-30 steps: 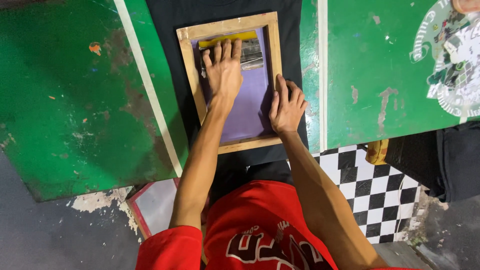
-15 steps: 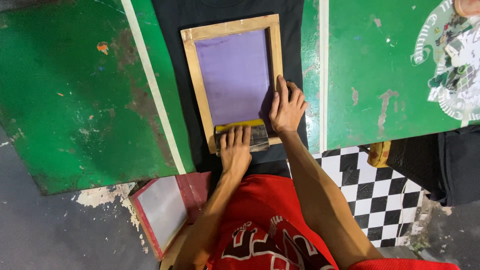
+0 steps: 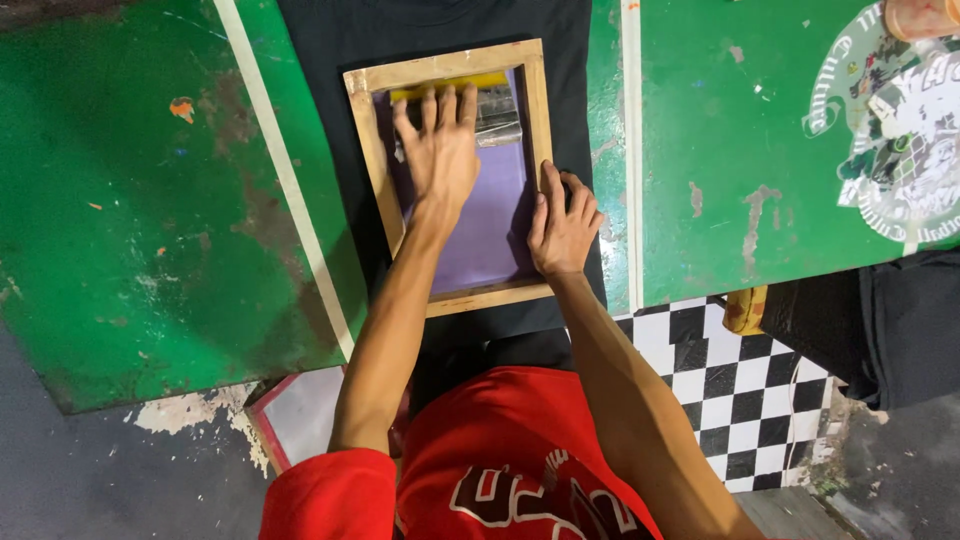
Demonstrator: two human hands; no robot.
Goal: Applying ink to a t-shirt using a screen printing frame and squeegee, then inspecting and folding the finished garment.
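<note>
A wooden printing frame [image 3: 364,140] with a purple mesh screen [image 3: 490,235] lies flat on a black shirt [image 3: 330,60]. My left hand [image 3: 440,150] is shut on a yellow-edged squeegee [image 3: 450,85] at the far end of the screen, fingers spread over its top. My right hand [image 3: 562,225] presses down on the frame's right rail and the shirt beside it, holding the frame in place.
Green painted boards [image 3: 150,200] lie left and right [image 3: 760,130] of the shirt; the right one carries a white printed design [image 3: 890,120]. Below the boards are a black-and-white checkered floor [image 3: 730,390], a second framed screen [image 3: 300,420] at lower left, and a yellow object [image 3: 745,310].
The left hand has pushed the squeegee from the near end of the screen back to the far end. The right hand has stayed on the frame's right rail.
</note>
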